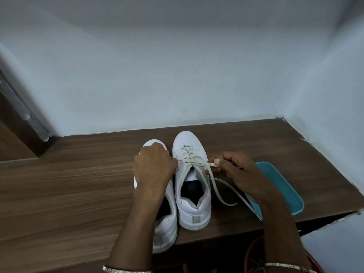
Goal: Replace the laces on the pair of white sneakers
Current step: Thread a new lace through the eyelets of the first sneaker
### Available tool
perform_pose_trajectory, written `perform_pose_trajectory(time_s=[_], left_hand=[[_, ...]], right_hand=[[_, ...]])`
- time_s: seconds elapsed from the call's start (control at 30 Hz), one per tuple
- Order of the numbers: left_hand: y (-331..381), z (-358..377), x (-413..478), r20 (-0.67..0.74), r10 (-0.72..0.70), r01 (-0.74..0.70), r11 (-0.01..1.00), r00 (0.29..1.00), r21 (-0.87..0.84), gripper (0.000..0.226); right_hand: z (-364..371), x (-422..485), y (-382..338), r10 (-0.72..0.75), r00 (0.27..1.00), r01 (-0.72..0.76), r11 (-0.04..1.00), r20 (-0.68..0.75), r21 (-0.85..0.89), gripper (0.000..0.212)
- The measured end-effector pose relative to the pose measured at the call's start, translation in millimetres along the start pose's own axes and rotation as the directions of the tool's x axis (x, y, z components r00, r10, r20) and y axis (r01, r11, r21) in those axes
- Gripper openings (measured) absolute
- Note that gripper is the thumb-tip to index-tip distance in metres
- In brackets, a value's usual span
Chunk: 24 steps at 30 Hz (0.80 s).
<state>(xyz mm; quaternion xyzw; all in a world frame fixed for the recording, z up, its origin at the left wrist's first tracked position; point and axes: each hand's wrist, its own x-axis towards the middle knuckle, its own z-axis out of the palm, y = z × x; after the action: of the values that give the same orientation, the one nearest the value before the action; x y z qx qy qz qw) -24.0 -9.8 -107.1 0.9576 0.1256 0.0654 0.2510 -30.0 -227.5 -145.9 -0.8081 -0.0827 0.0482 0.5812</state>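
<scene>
Head view: right sneaker (pixel 194 210) stands on the table (pixel 69 184), part laced. Right hand (pixel 239 172), at its 3 o'clock, pinches the lace (pixel 187 153); left hand (pixel 154 166), at 9 o'clock, curls round the other strand. The lace looks limp and light: pinch near its tip.

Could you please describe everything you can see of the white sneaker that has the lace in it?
The white low-top sneaker, smooth and leather-like, stands upright on the brown wooden table, toe towards the wall, close beside the other white sneaker. A dark insole and grey heel tab show. An off-white flat lace criss-crosses its front; the left hand and right hand each pinch it.
</scene>
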Motion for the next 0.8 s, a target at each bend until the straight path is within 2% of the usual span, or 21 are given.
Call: perform_pose_trajectory(time_s=[0.17,0.27,0.4,0.47,0.53,0.57,0.63,0.7,0.73,0.8], left_hand=[[3.7,-3.0,-5.1,0.035,-0.085,0.084,0.996,0.996,0.02,0.017],[5.1,-4.2,-6.4,0.023,-0.09,0.088,0.995,0.996,0.045,0.014],[0.6,-1.9,-2.9,0.031,-0.052,0.051,0.998,0.998,0.044,0.017],[-7.3,2.0,5.2,0.036,0.016,-0.016,1.0,0.999,0.019,0.025],[-16.4,3.6,11.9,0.071,0.082,-0.076,0.994,0.994,-0.083,0.027],[-19.1,2.8,14.2,0.091,0.098,-0.079,0.979,0.991,-0.189,0.028],[-19.6,-1.7,14.3,0.175,0.08,0.002,0.905,0.981,-0.426,0.029],[-18.9,-4.9,14.0,0.305,0.085,0.124,0.786,0.949,-0.606,0.024],[-18.4,-4.9,13.9,0.358,0.118,0.158,0.74,0.926,-0.654,0.02],[-18.5,-2.5,12.9,0.389,0.174,0.151,0.722,0.905,-0.675,0.012]], right_hand=[[-1.4,-1.3,-1.2,-0.018,0.999,0.015,0.998,-0.038,-0.062,0.021],[-1.0,-2.4,-3.0,-0.024,0.999,0.02,0.996,-0.045,-0.085,0.019],[-0.7,-3.3,-4.7,-0.013,0.999,0.011,0.997,-0.033,-0.077,0.02],[1.4,-2.8,-6.7,0.004,0.998,-0.006,0.999,-0.061,-0.037,0.024],[5.6,-1.7,-8.0,0.016,0.996,-0.015,1.0,-0.085,0.012,0.028],[7.1,-1.1,-9.3,0.018,0.996,-0.015,0.999,-0.089,0.033,0.027],[9.3,0.7,-12.0,0.022,0.997,-0.016,0.997,-0.08,0.07,0.024],[11.5,3.2,-13.3,0.03,0.996,-0.02,0.992,-0.081,0.122,0.023],[12.3,4.2,-13.6,0.034,0.996,-0.022,0.991,-0.084,0.135,0.022],[13.0,5.2,-13.7,0.034,0.995,-0.022,0.991,-0.089,0.133,0.021]])
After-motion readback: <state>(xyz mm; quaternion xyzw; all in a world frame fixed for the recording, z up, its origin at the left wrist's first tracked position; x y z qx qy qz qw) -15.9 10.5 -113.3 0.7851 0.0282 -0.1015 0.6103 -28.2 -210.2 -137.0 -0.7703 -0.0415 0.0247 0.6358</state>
